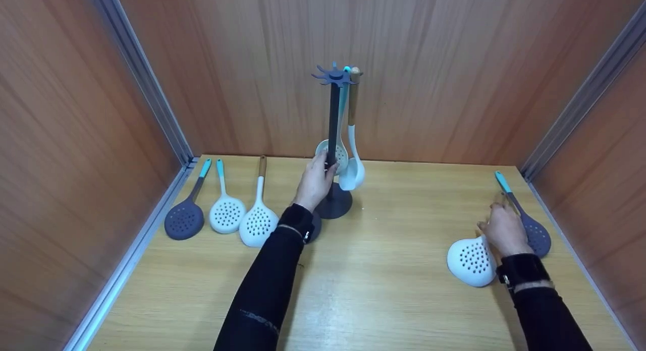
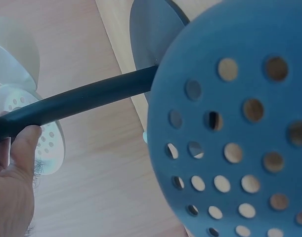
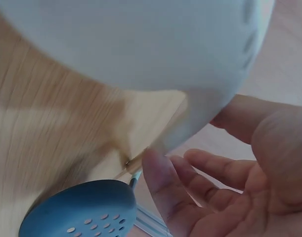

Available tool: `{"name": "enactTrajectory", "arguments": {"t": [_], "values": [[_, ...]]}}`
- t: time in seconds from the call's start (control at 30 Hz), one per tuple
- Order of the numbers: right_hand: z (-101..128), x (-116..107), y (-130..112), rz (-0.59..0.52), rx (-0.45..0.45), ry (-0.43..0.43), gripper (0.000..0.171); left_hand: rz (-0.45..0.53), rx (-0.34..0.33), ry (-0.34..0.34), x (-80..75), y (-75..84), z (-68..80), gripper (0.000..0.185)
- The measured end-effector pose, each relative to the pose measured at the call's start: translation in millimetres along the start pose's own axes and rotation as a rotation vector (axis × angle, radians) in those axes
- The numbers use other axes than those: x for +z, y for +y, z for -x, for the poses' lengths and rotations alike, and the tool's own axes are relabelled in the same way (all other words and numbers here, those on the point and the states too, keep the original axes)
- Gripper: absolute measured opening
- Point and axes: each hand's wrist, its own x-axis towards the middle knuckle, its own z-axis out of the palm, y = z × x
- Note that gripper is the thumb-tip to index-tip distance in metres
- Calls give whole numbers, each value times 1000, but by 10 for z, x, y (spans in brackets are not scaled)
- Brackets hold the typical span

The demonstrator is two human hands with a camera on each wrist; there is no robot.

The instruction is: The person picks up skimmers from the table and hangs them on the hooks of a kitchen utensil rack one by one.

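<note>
My left hand [image 1: 314, 182] grips the dark pole of a utensil stand [image 1: 333, 114], thumb and fingers around it. From the stand's hooks hang a white ladle [image 1: 352, 175] with a wooden handle and a pale perforated spoon [image 1: 341, 154] with a turquoise handle. Low beside my left wrist is a dark skimmer [image 2: 239, 128], mostly hidden by the arm in the head view. At the right, my right hand [image 1: 504, 231] pinches the handle of a white skimmer [image 1: 472, 262]; its wooden end shows past the fingers. Just beyond lies a dark skimmer with a turquoise-tipped handle [image 1: 535, 235].
On the left of the table lie a dark skimmer [image 1: 184, 220], a white turner with a turquoise handle [image 1: 227, 215] and a white turner with a wooden handle [image 1: 259, 225]. Wooden panels [image 1: 429, 114] with metal corner rails enclose the back and sides.
</note>
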Motion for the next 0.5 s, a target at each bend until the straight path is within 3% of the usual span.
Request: {"name": "enactTrajectory", "arguments": {"t": [0.5], "values": [[7,-14,31,4,74,-47,56,30,-19,-14,-8,14,2,30]]}}
